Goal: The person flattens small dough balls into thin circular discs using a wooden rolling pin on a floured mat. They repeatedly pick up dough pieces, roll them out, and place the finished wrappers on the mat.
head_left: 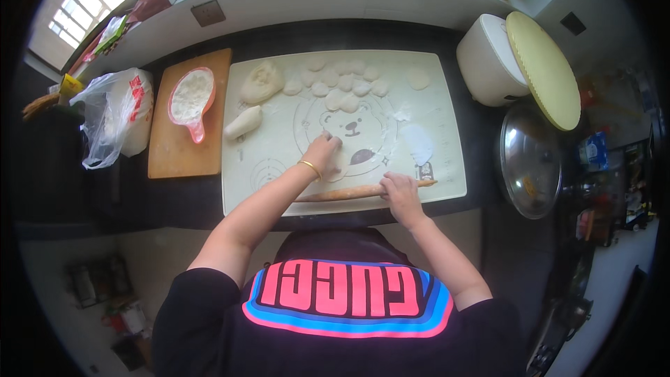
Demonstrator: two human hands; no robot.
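My left hand, a gold bangle at its wrist, has its fingers closed at the edge of a small flat round of dough, which it partly hides. In my right hand is the right part of a slim wooden rolling pin, lying along the near side of a pale mat with a bear drawing. Several small dough pieces are grouped at the mat's far side, with one thin round to their right. A large dough lump and a dough log rest at the left.
Left of the mat, a pink-rimmed scoop of flour sits on a wooden board, beside a plastic bag. A white flat piece lies on the mat. At right stand a white bin, its round yellowish lid and a metal lid.
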